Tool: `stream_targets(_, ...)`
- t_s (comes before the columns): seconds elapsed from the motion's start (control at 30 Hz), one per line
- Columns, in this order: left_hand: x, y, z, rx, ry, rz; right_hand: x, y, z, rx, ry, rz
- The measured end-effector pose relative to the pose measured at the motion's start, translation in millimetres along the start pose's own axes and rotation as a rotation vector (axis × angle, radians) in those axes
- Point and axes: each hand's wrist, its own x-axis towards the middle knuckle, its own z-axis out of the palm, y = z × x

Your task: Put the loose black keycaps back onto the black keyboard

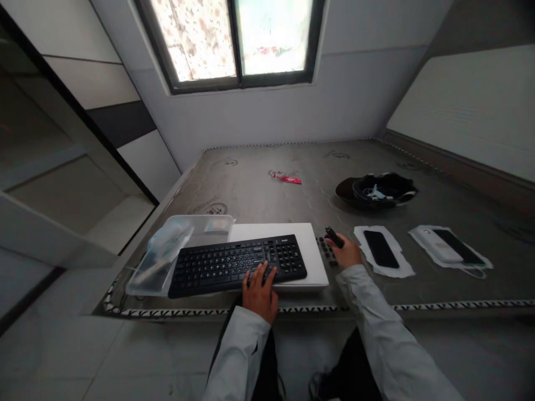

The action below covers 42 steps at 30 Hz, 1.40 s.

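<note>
A black keyboard (238, 265) lies at a slant over a white box (315, 262), its left end reaching over a clear plastic tray (140, 281). My left hand (261, 298) rests at the keyboard's near edge, fingers stretched and apart on its keys, left of the number pad. My right hand (346, 253), to the right of the box, is closed on a small black tool (335, 237) whose exact kind I cannot make out. Beside and partly behind that hand, several loose black keycaps (327, 248) lie on the mattress.
Two phones (381, 249) (455, 246) lie on white sheets to the right, the farther one with a white power bank (438, 245) and cable. A black helmet-like cap (384, 189) holds a small light-blue item. A red packet (288, 179) lies mid-mattress (251, 195).
</note>
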Motion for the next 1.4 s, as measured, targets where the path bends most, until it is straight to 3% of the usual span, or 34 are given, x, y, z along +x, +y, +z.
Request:
stream_targets(0.17,4.5,1.0,2.4,0.061,0.031,0.01,22.3,44.1,2.2,-0.154,-0.099,-0.029)
stream_targets(0.37,8.3,1.4,6.9,0.146,0.07,0.046,36.4,65.7,18.4,-0.201,-0.296,-0.123)
stream_targets(0.5,10.5,3.9,6.2,0.172,0.088,0.046,40.1,66.3,29.5,-0.222,-0.373,-0.17)
stream_targets(0.87,12.9,7.1,5.4,0.188,0.1,0.059,50.2,61.2,41.7,-0.341,-0.43,-0.195)
stream_targets(1.17,13.3,4.3,7.5,0.181,0.117,0.082,50.4,58.2,44.9,-0.333,-0.529,-0.056)
stream_targets(1.4,12.7,2.9,7.9,0.172,0.137,0.097,50.3,59.6,48.2,-0.316,-0.543,-0.044)
